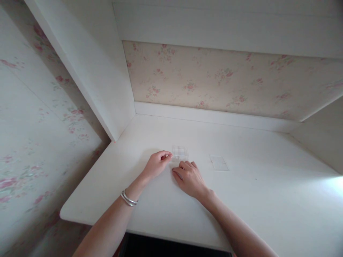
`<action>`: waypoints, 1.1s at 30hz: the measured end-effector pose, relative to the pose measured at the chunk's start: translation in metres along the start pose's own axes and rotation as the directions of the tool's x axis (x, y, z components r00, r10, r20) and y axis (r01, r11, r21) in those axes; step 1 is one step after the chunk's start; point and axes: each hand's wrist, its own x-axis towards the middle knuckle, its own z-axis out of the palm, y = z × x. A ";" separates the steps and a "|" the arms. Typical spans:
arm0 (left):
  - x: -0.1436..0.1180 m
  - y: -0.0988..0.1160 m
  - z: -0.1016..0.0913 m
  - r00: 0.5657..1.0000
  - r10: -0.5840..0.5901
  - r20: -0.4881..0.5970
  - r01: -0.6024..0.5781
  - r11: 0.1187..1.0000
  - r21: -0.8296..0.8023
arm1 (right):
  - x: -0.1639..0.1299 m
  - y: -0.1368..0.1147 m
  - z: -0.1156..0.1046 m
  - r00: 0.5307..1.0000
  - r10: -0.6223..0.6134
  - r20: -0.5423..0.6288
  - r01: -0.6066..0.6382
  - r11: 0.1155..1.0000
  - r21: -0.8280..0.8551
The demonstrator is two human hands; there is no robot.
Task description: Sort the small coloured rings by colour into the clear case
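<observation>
Left hand (157, 163) at clear case (180, 151), right hand (189, 177) beside, case's long axis unclear

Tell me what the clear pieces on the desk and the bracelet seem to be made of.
Left clear piece: probably smooth plastic; the white desk shows through, with faint grid-like lines.
Right clear piece: likely plastic too, though glass is possible; see-through with pale edges.
Bracelet: apparently polished metal; silvery, with bright highlights.

Case (181, 152) on desk (246, 210), panel (219, 163) to its right, wall (211, 80) behind, board (91, 64) at left.
</observation>
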 end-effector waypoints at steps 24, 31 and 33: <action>-0.010 -0.001 -0.004 0.924 0.201 0.325 -0.321 0.869 0.376 | 0.027 0.035 0.004 0.949 0.190 -0.252 -0.168 0.980 0.107; -0.012 -0.005 0.000 0.901 0.177 0.395 -0.344 0.848 0.404 | 0.011 0.047 0.007 0.915 0.269 -0.300 -0.206 0.953 0.224; -0.012 -0.005 0.002 0.903 0.181 0.390 -0.339 0.856 0.390 | 0.004 0.050 0.007 0.905 0.303 -0.297 -0.226 0.937 0.267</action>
